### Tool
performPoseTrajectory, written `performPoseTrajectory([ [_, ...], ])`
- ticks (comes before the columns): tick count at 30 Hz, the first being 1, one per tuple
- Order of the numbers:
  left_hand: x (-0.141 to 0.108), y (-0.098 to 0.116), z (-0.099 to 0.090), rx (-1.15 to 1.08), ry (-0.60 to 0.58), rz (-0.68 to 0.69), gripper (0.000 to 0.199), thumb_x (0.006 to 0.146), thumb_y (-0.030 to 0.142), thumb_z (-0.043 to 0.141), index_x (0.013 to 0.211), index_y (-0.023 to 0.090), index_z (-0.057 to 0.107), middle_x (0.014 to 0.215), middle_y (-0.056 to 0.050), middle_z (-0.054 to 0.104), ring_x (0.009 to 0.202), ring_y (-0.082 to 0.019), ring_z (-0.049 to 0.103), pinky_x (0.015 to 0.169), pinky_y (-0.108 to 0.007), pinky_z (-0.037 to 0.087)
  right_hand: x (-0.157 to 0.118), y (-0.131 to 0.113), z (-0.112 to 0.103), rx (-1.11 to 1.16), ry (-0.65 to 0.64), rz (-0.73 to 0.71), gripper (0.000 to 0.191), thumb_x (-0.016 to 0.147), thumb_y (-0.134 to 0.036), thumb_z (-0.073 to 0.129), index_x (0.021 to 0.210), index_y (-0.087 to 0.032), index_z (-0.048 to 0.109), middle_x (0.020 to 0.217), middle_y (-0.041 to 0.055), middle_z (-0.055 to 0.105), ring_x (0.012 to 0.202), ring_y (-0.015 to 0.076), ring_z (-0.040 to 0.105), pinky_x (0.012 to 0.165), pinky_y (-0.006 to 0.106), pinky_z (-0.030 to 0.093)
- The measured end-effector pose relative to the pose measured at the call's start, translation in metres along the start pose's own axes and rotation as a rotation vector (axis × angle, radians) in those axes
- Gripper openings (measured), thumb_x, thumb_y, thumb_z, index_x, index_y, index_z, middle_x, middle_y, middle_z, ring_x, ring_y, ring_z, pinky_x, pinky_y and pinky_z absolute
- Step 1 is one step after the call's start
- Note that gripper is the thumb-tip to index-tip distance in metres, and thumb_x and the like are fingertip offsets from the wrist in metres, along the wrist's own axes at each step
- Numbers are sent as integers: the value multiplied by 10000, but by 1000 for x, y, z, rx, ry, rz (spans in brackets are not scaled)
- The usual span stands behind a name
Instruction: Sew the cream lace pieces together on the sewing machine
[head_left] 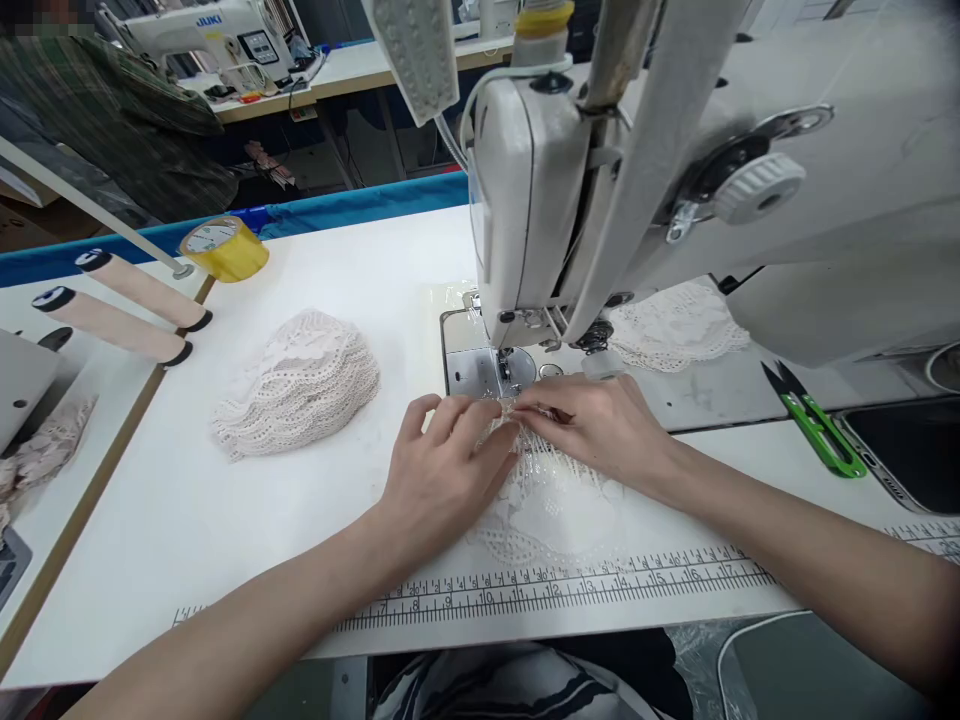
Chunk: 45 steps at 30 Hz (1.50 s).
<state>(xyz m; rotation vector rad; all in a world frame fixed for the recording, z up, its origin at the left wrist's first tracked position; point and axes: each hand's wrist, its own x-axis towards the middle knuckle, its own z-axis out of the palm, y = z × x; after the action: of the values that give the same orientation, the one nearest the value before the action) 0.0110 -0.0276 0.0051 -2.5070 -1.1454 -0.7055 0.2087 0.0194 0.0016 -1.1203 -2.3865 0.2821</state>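
Just in front of the presser foot [508, 368] of a white sewing machine [517, 200], both hands pinch the edge of a piece of white lace [555, 505]. My left hand [450, 460] has its fingers closed at the lace's upper left edge. Meeting it from the other side, my right hand [600, 420] grips the same edge between thumb and fingers. The lace hangs toward me and lies flat on the table. Fingers hide the exact spot where they hold it.
A pile of pinkish lace [307, 385] lies at left, and more lace [679, 325] sits behind the needle area. Green thread snips [817, 420] and a phone [907, 450] are at right. Thread cones [112, 325] and yellow tape [225, 248] stand far left. Another person [105, 120] is beyond.
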Motion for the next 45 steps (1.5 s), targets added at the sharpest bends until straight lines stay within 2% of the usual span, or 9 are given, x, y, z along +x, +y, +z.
performPoseTrajectory([
  [5,-3,6,-4,46,-20,110,164,895,216,633,1038,158,690,1113,-40,718,968,-210,610,832,-390,379,-3,-1,-1,-221,63,-94,253,969,-300,490,995,-213,726,840,21,726,640,129,613,514,272,312],
  [9,-5,8,-6,39,-64,100,181,911,255,618,1050,175,701,1100,-27,730,982,-211,609,825,-390,368,1,-6,0,-289,-26,-175,350,985,-278,409,1195,-188,674,987,87,702,773,174,603,583,289,331],
  [12,-5,7,-6,9,-78,76,187,924,262,595,1052,173,699,1110,-28,734,986,-212,618,823,-400,361,4,-9,1,-341,-71,-191,420,953,-258,410,1330,-195,584,1045,112,685,773,194,579,635,316,344],
  [15,-3,4,-4,-30,-83,37,186,937,270,571,1034,175,700,1116,-38,734,1020,-225,626,848,-414,349,2,-11,-2,-399,50,-289,433,933,-264,445,1332,-163,577,960,90,708,725,189,575,636,333,349],
  [18,1,-1,-1,-60,-88,4,190,941,281,568,1030,182,704,1094,-42,740,1059,-248,624,870,-423,343,-5,-11,-7,-410,206,-425,330,921,-244,490,1176,-138,669,777,33,716,688,164,591,603,322,353],
  [21,3,-3,1,-51,-100,-12,252,950,301,558,1137,182,678,1132,-48,729,1074,-255,622,879,-425,345,-10,-10,-8,-447,159,-346,269,916,-217,496,1058,-130,708,718,25,710,671,156,606,561,320,341],
  [24,2,-1,1,-31,-123,-14,327,976,331,507,1223,157,634,1212,-62,696,1122,-259,610,896,-435,344,-10,-8,-6,-494,75,-249,273,925,-213,489,1053,-109,707,736,39,713,677,164,617,522,328,309],
  [31,1,2,1,22,-171,-23,390,985,387,472,1255,144,615,1245,-104,672,1181,-286,588,931,-457,345,-9,-2,-2,-568,56,-209,294,948,-211,465,1077,-102,706,755,56,712,646,165,579,509,338,272],
  [45,7,3,7,63,-176,-53,398,991,405,449,1253,152,608,1266,-105,660,1193,-267,571,945,-452,331,-4,2,-1,-602,19,-143,341,986,-253,412,1074,-130,717,812,93,722,798,210,597,529,343,226],
])
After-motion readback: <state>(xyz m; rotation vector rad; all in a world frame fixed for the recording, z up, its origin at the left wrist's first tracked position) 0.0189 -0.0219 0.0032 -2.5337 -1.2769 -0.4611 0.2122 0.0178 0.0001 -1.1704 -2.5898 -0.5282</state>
